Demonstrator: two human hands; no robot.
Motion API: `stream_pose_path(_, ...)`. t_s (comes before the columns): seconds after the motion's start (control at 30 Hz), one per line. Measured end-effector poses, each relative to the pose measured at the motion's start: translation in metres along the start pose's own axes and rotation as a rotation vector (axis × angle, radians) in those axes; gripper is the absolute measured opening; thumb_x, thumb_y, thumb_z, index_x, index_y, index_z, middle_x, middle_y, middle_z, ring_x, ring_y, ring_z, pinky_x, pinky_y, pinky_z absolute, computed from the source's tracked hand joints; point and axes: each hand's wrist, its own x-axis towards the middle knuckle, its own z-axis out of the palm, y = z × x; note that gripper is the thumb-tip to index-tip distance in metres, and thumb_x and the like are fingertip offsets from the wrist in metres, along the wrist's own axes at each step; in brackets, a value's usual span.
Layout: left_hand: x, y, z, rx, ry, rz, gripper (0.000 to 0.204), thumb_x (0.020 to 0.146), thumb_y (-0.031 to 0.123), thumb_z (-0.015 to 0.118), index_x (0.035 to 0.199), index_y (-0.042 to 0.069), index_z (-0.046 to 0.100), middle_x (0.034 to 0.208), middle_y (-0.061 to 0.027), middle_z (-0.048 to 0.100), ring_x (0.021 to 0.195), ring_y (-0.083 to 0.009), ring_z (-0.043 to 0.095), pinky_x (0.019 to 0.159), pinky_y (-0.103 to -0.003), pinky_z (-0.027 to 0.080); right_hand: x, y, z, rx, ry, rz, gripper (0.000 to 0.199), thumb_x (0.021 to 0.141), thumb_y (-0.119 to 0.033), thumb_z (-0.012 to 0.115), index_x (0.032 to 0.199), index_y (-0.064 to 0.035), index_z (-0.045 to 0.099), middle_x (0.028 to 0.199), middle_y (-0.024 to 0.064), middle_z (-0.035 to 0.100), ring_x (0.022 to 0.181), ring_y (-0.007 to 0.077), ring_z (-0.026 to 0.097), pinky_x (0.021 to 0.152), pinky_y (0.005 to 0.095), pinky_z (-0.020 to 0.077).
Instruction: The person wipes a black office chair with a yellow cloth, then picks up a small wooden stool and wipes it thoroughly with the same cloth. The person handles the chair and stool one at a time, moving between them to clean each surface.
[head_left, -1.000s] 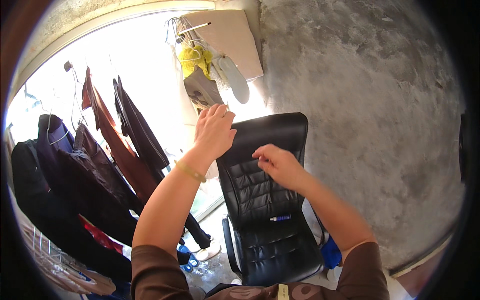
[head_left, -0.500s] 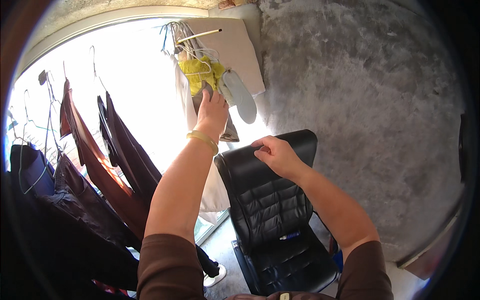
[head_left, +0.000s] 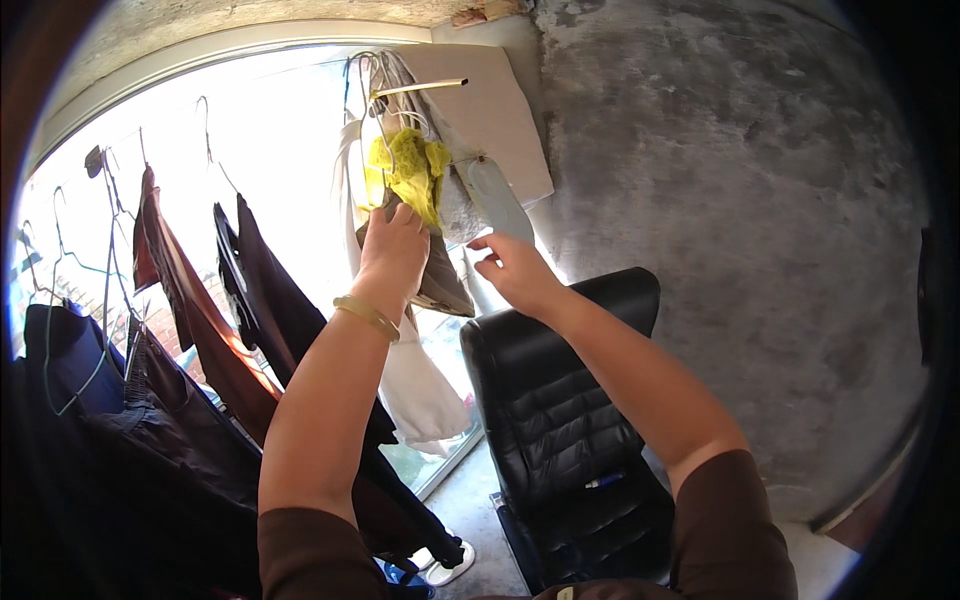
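My left hand (head_left: 394, 248), with a yellowish bangle (head_left: 367, 317) on its wrist, is raised at the hanging clothes by the bright window. Its fingers close on a grey-brown cloth (head_left: 445, 283) that hangs down below them. Just above is a bright yellow lacy cloth (head_left: 412, 175) among several wire hangers (head_left: 385, 125). My right hand (head_left: 515, 275) is held a little to the right and lower, above the chair back. Its fingers are bent, with a gap between thumb and forefinger, and nothing shows in them. A pale grey, insole-shaped piece (head_left: 500, 200) hangs just beyond it.
A black padded office chair (head_left: 560, 375) stands below my hands, a small blue-and-white object (head_left: 604, 481) on its seat. Dark trousers (head_left: 265, 280) and other clothes hang on the left. A short rod (head_left: 425, 87) juts out above. The grey concrete wall (head_left: 740, 250) fills the right.
My left hand has moved lower with the grey-brown cloth, and the yellow lacy cloth has shifted. My right hand has moved up and leftward from the chair back toward the hanging clothes. The view has shifted slightly.
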Motion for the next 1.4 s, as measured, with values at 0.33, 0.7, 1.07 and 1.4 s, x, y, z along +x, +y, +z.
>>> stream_pose_path(0.33, -0.021, -0.023, 0.015, -0.047, 0.020, -0.009, 0.041, 0.075, 0.015, 0.064, 0.115, 0.016, 0.057, 0.112, 0.0038, 0.051, 0.112, -0.0142, 0.041, 0.089, -0.032, 0.036, 0.107, 0.008, 0.053, -0.130, 0.264, 0.155, 0.052, 0.081, -0.022, 0.061, 0.126, -0.0007, 0.048, 0.124, 0.0200, 0.053, 0.111, 0.0323, 0.054, 0.092, 0.0390, 0.0425)
stream_pose_path(0.7, -0.023, -0.025, 0.012, -0.038, 0.013, -0.013, 0.045, 0.074, 0.014, 0.064, 0.118, 0.017, 0.055, 0.114, 0.0037, 0.050, 0.113, -0.0140, 0.040, 0.088, -0.032, 0.036, 0.154, 0.025, 0.064, -0.357, 0.273, 0.167, 0.024, 0.077, -0.013, 0.053, 0.097, -0.0020, 0.059, 0.093, 0.0196, 0.064, 0.092, 0.0373, 0.060, 0.080, 0.0450, 0.0477)
stream_pose_path(1.07, -0.017, -0.022, 0.022, -0.036, 0.041, -0.030, 0.040, 0.072, 0.018, 0.068, 0.110, 0.014, 0.058, 0.111, 0.0019, 0.054, 0.112, -0.0156, 0.043, 0.093, -0.031, 0.034, 0.055, 0.076, 0.041, -0.250, 0.259, 0.226, 0.028, 0.076, -0.017, 0.050, 0.097, -0.0011, 0.058, 0.092, 0.0226, 0.063, 0.092, 0.0400, 0.058, 0.080, 0.0456, 0.0451)
stream_pose_path(1.4, -0.007, -0.001, 0.022, -0.050, 0.122, -0.060, 0.040, 0.079, 0.014, 0.062, 0.118, 0.014, 0.053, 0.120, 0.0008, 0.051, 0.118, -0.0154, 0.041, 0.094, -0.033, 0.036, -0.075, 0.109, 0.009, 0.404, 0.207, 0.621, 0.020, 0.082, -0.009, 0.052, 0.092, 0.0061, 0.059, 0.073, 0.0094, 0.062, 0.053, 0.0144, 0.056, 0.050, 0.0295, 0.0440)
